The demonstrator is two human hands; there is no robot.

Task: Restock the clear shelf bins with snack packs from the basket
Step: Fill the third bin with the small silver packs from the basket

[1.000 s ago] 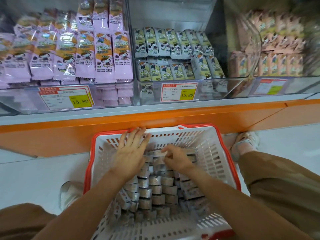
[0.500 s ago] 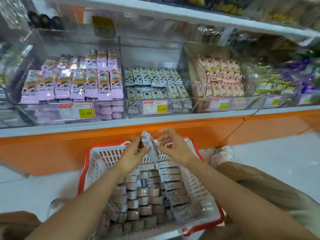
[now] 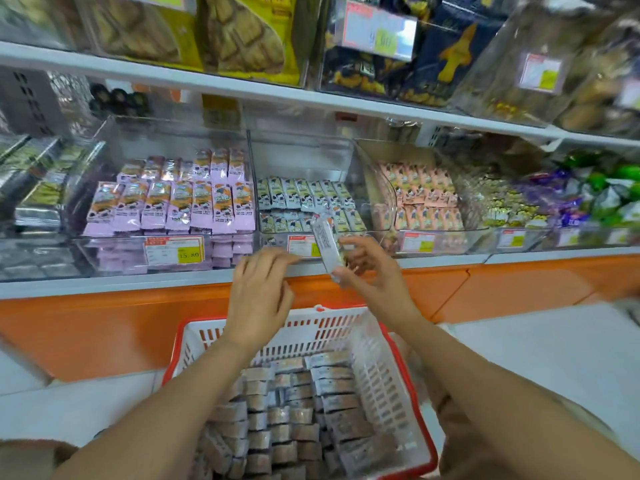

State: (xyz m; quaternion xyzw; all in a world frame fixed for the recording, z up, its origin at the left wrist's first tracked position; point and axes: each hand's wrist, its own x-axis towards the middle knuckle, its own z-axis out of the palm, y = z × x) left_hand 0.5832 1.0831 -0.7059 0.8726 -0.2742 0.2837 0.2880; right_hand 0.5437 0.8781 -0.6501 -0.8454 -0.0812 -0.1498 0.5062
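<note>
A white basket with a red rim (image 3: 408, 362) sits on the floor below me, filled with several rows of grey-wrapped snack packs (image 3: 294, 410). My right hand (image 3: 370, 268) grips one snack pack (image 3: 327, 244), held upright in front of the middle clear bin (image 3: 304, 202), which holds blue-and-white packs. My left hand (image 3: 259, 289) hovers beside it above the basket, fingers loosely bent and holding nothing. The purple packs bin (image 3: 173, 202) is to the left.
A pink packs bin (image 3: 422, 199) and bins of mixed wrapped sweets (image 3: 554, 202) stand to the right. An upper shelf (image 3: 311, 95) carries larger snack bags. An orange base panel (image 3: 104, 323) runs under the bins. My knees flank the basket.
Both hands rose from the basket. The right hand has lifted one pack up to the front of the middle bin; the left hand has let go of it. My view tilted upward.
</note>
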